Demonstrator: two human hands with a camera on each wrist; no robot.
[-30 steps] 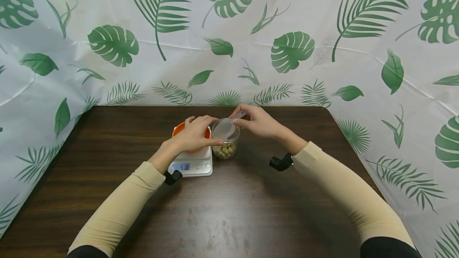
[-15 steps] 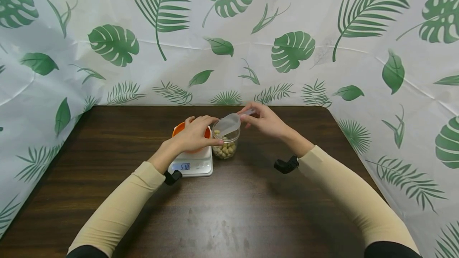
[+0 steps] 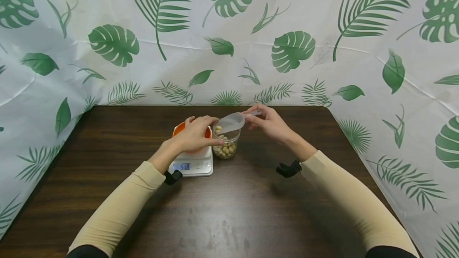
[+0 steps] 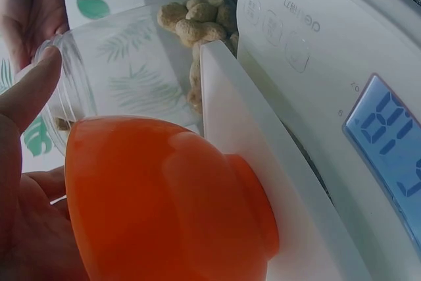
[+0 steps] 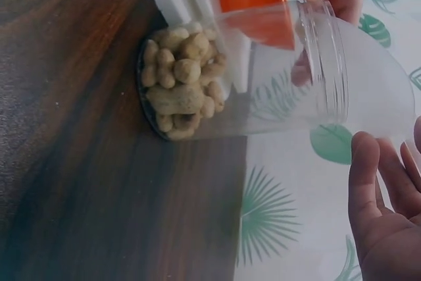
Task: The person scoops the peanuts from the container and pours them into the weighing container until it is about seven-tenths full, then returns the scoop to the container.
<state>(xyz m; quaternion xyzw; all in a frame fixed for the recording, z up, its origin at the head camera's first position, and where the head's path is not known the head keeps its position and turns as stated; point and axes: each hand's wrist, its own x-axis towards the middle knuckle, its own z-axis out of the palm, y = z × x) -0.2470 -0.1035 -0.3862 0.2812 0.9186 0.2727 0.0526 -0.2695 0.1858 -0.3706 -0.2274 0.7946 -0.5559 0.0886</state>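
A clear plastic jar [image 3: 224, 150] with peanuts [image 5: 181, 80] in its lower part stands upright on the table. My left hand [image 3: 193, 135] holds the jar near its rim, thumb in front and fingers behind. Between the fingers of my right hand [image 3: 269, 122] is the handle of a translucent white scoop [image 3: 231, 122]. The scoop's bowl lies over the jar's mouth, tilted down to the left. At its lip, a peanut [image 3: 218, 129] shows near the rim. Left of the jar, an orange bowl [image 4: 164, 195] sits on a white kitchen scale [image 3: 195, 166], partly hidden by my left hand.
The scale's lit display [image 3: 181, 167] appears to read 51.8. The scale stands close against the jar's left side. Dark wooden table [image 3: 222, 214] extends in front and to both sides. A leaf-patterned sheet [image 3: 229, 67] hangs behind the table's back edge.
My right hand has drawn slightly right, and the scoop has turned from over the jar's mouth to a leftward tilt. The left hand, jar and display reading stay the same.
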